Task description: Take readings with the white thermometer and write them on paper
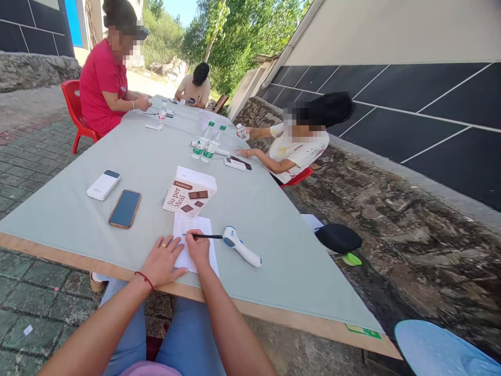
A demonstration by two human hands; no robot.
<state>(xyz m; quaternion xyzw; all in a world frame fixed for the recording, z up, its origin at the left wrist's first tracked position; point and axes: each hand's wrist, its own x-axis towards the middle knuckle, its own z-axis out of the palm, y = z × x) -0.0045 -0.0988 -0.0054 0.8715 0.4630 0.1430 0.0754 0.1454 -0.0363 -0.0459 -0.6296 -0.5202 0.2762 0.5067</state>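
A black pen (207, 236) is gripped in my right hand (199, 250), its tip low over a printed sheet of paper (203, 225). My left hand (163, 261) lies flat with fingers spread, partly on the sheet's left edge and partly on the table; it wears a ring and a red cord. Just right of the pen's back end lies a white and blue infrared thermometer (240, 246). Beyond the paper stands a white box (191, 191) with "Super Meal" and brown bars printed on it. The lower part of the sheet is partly hidden by my hands.
On the table (282, 261), a phone (124, 209) and a white power bank (104, 185) lie to the left. Two water bottles (207, 143) stand behind the box. Several people sit around the table, one person's hand (246, 152) near another white device (235, 164). A blue hat (442, 347) is at the lower right.
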